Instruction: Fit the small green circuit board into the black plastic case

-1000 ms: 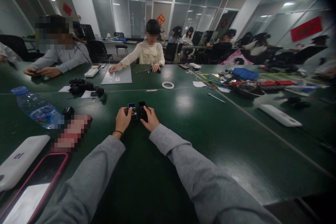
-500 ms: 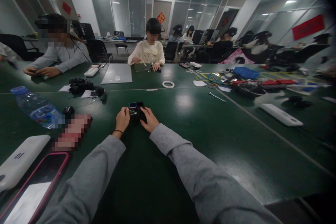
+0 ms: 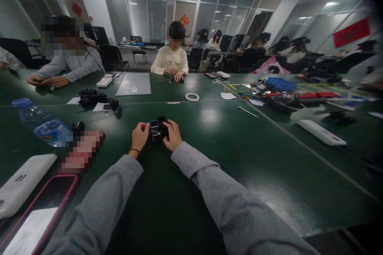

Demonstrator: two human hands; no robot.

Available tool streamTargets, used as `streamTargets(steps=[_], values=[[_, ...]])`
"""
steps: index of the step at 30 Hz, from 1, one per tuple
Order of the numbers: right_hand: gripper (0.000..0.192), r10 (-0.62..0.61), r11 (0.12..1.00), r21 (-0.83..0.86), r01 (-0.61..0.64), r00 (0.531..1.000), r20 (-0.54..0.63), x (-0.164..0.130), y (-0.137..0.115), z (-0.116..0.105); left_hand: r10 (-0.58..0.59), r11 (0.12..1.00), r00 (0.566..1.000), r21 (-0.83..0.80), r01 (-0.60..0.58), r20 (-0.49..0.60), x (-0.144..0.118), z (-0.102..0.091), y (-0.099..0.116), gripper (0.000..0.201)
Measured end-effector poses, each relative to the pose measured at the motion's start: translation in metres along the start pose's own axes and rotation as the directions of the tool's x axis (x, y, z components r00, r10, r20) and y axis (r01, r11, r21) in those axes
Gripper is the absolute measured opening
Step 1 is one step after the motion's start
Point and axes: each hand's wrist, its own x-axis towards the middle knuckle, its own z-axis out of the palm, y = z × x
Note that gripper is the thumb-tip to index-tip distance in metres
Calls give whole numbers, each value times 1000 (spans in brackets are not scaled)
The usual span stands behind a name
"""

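Observation:
Between my hands on the green table is a small black electronic device (image 3: 155,133) with a little screen and an exposed circuit board; its black case part stands beside the screen. My right hand (image 3: 172,134) grips the device's right side, thumb and fingers closed on it. Just off the left edge is my left hand (image 3: 139,137), fingers curled and thumb pressed to the fingertips. Whatever may be in that pinch is too small to make out.
At left are a water bottle (image 3: 42,123), a white power bank (image 3: 25,185) and a pink-edged phone (image 3: 44,207). Beyond the device lie black gear (image 3: 95,99), a tape roll (image 3: 192,97) and a wrench (image 3: 248,112). Cables and a blue basket (image 3: 280,83) are at right. Co-workers sit opposite.
The device has turned slightly and shifted a little right and nearer to me. My left fingers have come away from its left edge. The person opposite has lowered a raised hand.

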Motion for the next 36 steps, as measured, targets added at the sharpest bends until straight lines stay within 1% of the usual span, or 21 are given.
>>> streamTargets(steps=[2, 4, 6, 9, 11, 12, 13, 16, 19, 23, 25, 28, 31, 36], values=[[63, 22, 1000, 6, -22, 998, -52, 1, -3, -4, -12, 999, 998, -31, 11, -55, 1, -1, -2, 28], [57, 63, 998, 37, -59, 991, -118, 2, -4, -8, 1, 999, 997, -54, -5, -72, 2, -2, -5, 34], [48, 101, 993, 76, -88, 978, -183, 4, -5, -11, 24, 994, 998, -107, -29, -55, 4, -2, -8, 39], [28, 143, 987, 111, -117, 954, -263, 6, -1, -13, 32, 974, 999, -225, -36, -19, 4, 1, -11, 37], [12, 179, 982, 106, -155, 941, -285, 6, 1, -14, 21, 957, 1000, -291, -19, 5, 3, 5, -11, 34], [6, 191, 981, 94, -171, 943, -273, 6, 2, -15, 17, 947, 1000, -321, -9, 23, 2, 7, -11, 33], [5, 196, 980, 76, -182, 950, -243, 5, 3, -16, 16, 937, 999, -349, -1, 40, 2, 9, -10, 32], [15, 222, 975, 13, -222, 969, -107, 4, 3, -19, 6, 915, 998, -403, 22, 68, 1, 13, -9, 32], [19, 268, 963, -23, -269, 962, -44, 3, 1, -21, -29, 905, 997, -421, 55, 68, 1, 13, -7, 33], [20, 273, 962, -11, -273, 962, -18, 3, 0, -21, -44, 886, 994, -456, 86, 102, 0, 11, -5, 34], [19, 275, 961, -1, -275, 961, -15, 3, 1, -20, -32, 890, 994, -450, 74, 100, 0, 10, -4, 35], [15, 281, 960, 20, -280, 959, -46, 2, 1, -18, -12, 897, 996, -440, 48, 83, 0, 9, -3, 35], [8, 281, 959, 36, -280, 957, -69, 2, -1, -17, -5, 872, 994, -485, 58, 109, 0, 9, -4, 35], [18, 261, 965, 31, -259, 964, -52, 1, -4, -19, -26, 836, 990, -540, 99, 141, 0, 9, -4, 35]])
